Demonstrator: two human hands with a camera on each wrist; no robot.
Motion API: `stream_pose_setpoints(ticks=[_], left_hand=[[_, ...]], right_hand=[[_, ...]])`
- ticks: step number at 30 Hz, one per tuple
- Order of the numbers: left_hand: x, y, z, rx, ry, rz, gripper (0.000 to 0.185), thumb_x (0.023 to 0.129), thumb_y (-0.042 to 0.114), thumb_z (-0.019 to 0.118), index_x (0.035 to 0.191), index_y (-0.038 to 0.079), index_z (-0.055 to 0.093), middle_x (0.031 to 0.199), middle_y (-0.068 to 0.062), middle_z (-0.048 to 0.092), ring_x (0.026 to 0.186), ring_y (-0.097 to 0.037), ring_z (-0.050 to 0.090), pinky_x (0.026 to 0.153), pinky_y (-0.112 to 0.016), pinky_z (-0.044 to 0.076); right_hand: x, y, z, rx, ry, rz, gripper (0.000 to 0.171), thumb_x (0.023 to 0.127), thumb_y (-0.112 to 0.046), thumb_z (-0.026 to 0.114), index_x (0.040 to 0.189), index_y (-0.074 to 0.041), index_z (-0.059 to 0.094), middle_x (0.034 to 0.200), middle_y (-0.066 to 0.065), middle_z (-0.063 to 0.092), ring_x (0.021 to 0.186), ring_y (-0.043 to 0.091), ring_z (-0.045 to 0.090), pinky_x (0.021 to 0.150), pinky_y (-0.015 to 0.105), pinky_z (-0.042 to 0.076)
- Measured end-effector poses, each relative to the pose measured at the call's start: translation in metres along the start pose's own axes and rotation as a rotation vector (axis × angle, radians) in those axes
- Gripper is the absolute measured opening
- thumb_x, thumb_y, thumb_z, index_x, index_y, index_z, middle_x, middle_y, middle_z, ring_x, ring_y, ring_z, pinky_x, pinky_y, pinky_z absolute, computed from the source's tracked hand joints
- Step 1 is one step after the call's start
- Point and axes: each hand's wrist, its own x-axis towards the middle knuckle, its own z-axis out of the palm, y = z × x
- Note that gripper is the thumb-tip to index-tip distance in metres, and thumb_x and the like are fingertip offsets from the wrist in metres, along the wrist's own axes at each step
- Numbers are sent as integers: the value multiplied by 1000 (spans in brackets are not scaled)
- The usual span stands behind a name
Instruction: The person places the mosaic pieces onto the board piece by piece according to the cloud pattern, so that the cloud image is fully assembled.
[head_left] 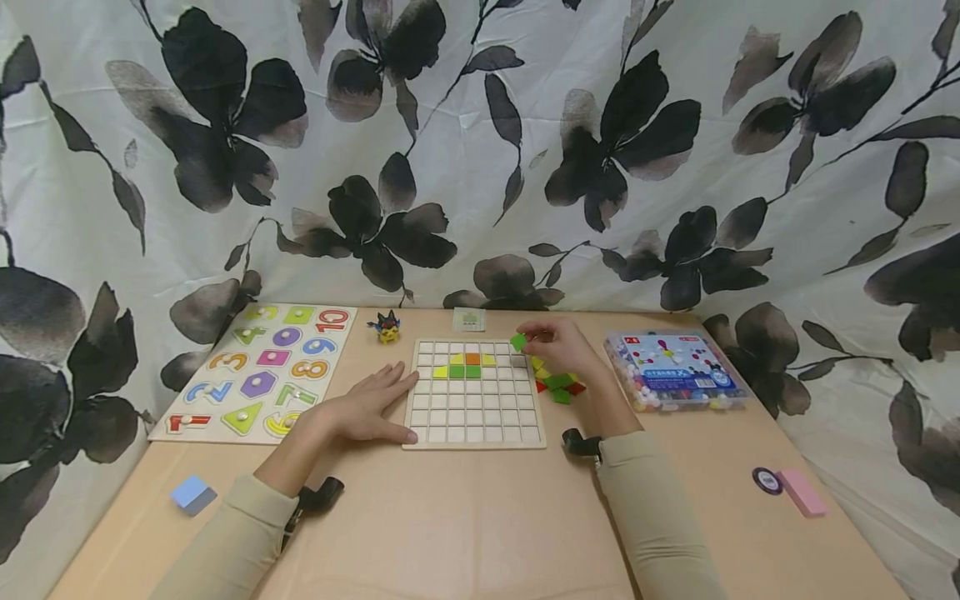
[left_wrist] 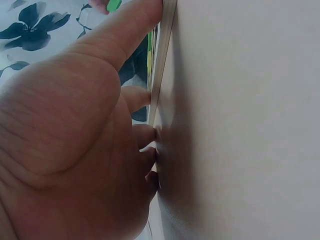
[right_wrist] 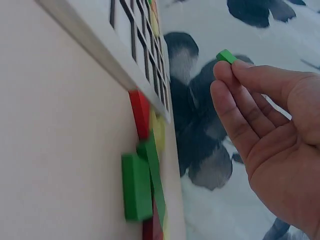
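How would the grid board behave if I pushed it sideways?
The grid board probably stays stiff, since its rim looks straight and solid. Lying flat, it seems unlikely to tip. The colored tiles sit within its cells, so they'd likely ride along.

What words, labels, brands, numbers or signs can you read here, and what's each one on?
"1": number board
"2": number board
"3": number board
"4": number board
"7": number board
"8": number board
"9": number board
"10": number board
Unclear: two more figures on that board, top left and bottom right.
Too small or blurred: the print on the box and the disc.
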Motion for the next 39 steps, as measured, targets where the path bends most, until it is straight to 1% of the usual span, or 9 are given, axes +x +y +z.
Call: stream_pose_setpoints(ticks=[3, 5, 10, 14, 21, 27, 31, 35, 39], left_hand=[[0, -1, 0, 2, 1, 1, 108, 87, 65, 73, 167, 15, 22, 175, -20, 5, 162, -41, 1, 131, -60, 8], [1, -1, 0, 3, 1, -1, 108, 87, 65, 73, 167, 15, 22, 175, -19, 5, 163, -40, 1, 131, -60, 8], [1, -2, 1, 1, -3, -6, 108, 86, 65, 74, 167, 16, 23, 175, -18, 5, 163, -40, 1, 131, -60, 8], [3, -3, 1, 6, -3, -3, 109, 86, 66, 74, 167, 15, 23, 175, -19, 5, 163, -40, 1, 131, -60, 9], [4, -3, 2, 14, 0, 1, 110, 86, 67, 73, 167, 14, 22, 175, -21, 5, 162, -42, 1, 131, -60, 9], [2, -1, 1, 3, -3, -1, 110, 86, 66, 73, 167, 14, 22, 175, -21, 5, 162, -42, 1, 131, -62, 8], [2, -1, 2, 2, -2, -4, 109, 86, 65, 74, 167, 14, 22, 175, -20, 5, 162, -42, 1, 131, -61, 9], [1, -1, 2, 11, 1, -9, 108, 86, 66, 73, 167, 16, 22, 175, -19, 5, 163, -40, 1, 131, -60, 9], [1, -2, 2, 12, 7, -8, 108, 86, 66, 73, 167, 15, 23, 175, -19, 6, 162, -41, 2, 131, -61, 9]], right_hand=[[4, -3, 9, -48, -28, -46, 33, 95, -7, 75, 127, 3, 72, 105, 13, 72, 90, 24, 64, 77, 26, 56], [6, -6, 16, -54, -43, -58, 33, 94, -7, 76, 125, 3, 72, 103, 13, 72, 88, 22, 65, 77, 27, 56], [8, -10, 35, -32, -79, -29, 30, 91, -7, 79, 119, 3, 75, 96, 11, 72, 84, 18, 63, 72, 25, 53], [8, -10, 46, -69, -113, 9, 25, 91, -8, 80, 115, -1, 76, 90, 7, 70, 79, 16, 60, 66, 25, 50], [10, -7, 55, -143, -147, 14, 26, 89, -9, 83, 113, -1, 76, 87, 4, 69, 79, 15, 59, 71, 25, 50], [11, -7, 57, -184, -164, 5, 24, 87, -9, 84, 109, -2, 77, 82, 2, 66, 77, 14, 57, 71, 25, 48], [9, -10, 55, -223, -175, 0, 30, 87, -11, 84, 115, -2, 77, 87, 3, 67, 79, 14, 56, 70, 25, 48], [5, -15, 43, -213, -123, -16, 36, 92, -13, 80, 126, -2, 73, 101, 10, 70, 83, 20, 57, 69, 29, 49], [2, -15, 25, -213, -52, -29, 36, 95, -15, 77, 129, -3, 72, 113, 16, 72, 87, 24, 57, 73, 33, 50]])
